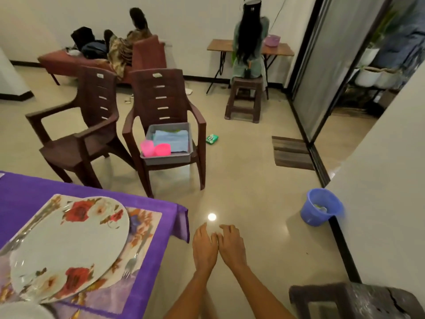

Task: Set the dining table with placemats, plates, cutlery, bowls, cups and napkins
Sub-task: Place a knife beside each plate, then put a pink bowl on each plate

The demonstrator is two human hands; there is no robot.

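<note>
Both hands are out in front and hold nothing. The left hand (204,246) and the right hand (231,244) hang side by side over the floor, fingers loose and pointing down, and they look like they touch at the fingers. Each grip is open and relaxed.

To the left of the hands is the desk (27,187) with its purple cloth. One place on it is partly set: a flowered placemat (147,217) lies there, a big flowered plate (73,245) sits on it, a fork (135,256) lies along the plate's near side and more cutlery (30,229) lies along its far side.

No cup or napkin shows at that place. So the step in hand seems to be going for more things.

Ahead of the hands, well apart from them, a grey tub (169,157) sits on a brown chair (161,95). Two pink cups (155,148) and folded blue cloths (171,139), maybe napkins, are in it.

The next move likely calls for walking to the chair, reaching into the tub and closing a grip round a cup or a cloth.
</note>
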